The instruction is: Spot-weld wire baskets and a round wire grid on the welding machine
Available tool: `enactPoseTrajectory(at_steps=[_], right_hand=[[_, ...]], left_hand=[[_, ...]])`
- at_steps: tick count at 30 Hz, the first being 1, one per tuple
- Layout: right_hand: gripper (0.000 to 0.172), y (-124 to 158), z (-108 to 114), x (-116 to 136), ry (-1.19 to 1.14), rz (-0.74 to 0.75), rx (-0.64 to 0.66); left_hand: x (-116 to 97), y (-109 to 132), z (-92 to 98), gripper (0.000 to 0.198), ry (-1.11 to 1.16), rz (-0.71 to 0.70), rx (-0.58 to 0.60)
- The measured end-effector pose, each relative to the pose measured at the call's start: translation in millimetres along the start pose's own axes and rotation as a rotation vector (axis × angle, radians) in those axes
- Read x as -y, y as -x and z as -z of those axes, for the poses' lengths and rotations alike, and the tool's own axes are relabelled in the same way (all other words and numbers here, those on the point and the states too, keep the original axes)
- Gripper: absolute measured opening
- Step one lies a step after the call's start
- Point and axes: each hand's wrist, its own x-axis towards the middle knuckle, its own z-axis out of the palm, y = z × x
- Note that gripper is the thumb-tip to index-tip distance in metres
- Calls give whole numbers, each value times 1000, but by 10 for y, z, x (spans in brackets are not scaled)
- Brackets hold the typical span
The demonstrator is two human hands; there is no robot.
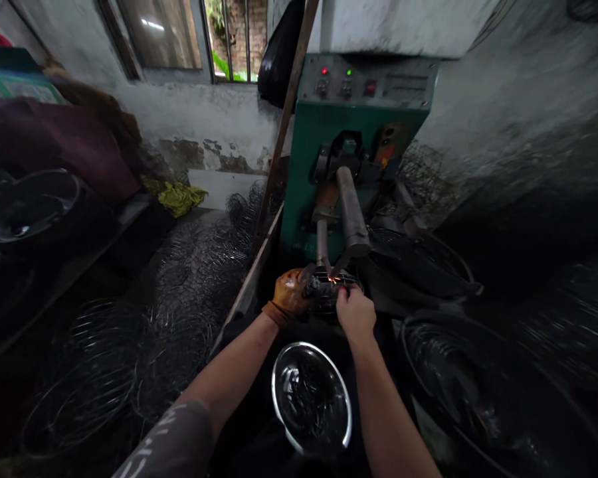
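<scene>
The small wire frame sits just under the tip of the machine's arms, in front of the person and a little above the middle of the view, and a small orange spark shines on its top where the metal tip meets it. The left hand wears a worn orange-brown glove, and its fingers are closed around the left edge of the frame. The right hand is bare. I see it from the back, with the fingers curled into a tight grip on the near right edge of the frame, so both hands hold the same piece. Above the frame a thick grey electrode arm comes down at an angle, and a thinner rod stands just beside it on the left. Both come out of the green welding machine, which has a grey control panel on top with one red and one green light on. Below the hands, between the two forearms, there is a shiny steel bowl with dark small wire pieces inside; I cannot tell their shape. To the left, stacks of wire rings cover the floor. A wooden pole leans by the machine, and a yellow cloth lies near the wall under the window.
</scene>
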Motion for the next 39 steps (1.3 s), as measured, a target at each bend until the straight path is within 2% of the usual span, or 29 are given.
enactPoseTrajectory(at_steps=[10,15,19,22,24,26,28,30,32,36,39], right_hand=[[37,-74,-4,-163,-35,-49,-12],[35,-113,-30,-208,-23,-52,-28],[34,-137,-60,-244,-17,-46,-33],[34,-108,-34,-277,-18,-29,-23],[35,-31,7,-250,-2,-25,-19],[36,88,44,-148,10,5,-27],[36,209,58,11,11,77,-13],[34,281,45,166,22,125,19],[34,278,20,246,27,121,29],[33,136,-4,145,7,58,-9],[33,54,12,36,-12,8,-15]], left_hand=[[-204,-103,62,75,-61,-28,36],[-280,-191,39,65,-55,-32,49],[-293,-154,61,67,-52,-32,54],[-210,-8,115,90,-43,49,8],[-124,100,154,99,-36,191,43],[-50,174,185,90,-41,340,120],[-6,197,207,74,-52,387,161],[7,185,223,70,-55,330,148],[1,162,230,75,-35,248,109],[-31,109,181,83,21,119,59],[-51,59,98,85,34,108,55]])
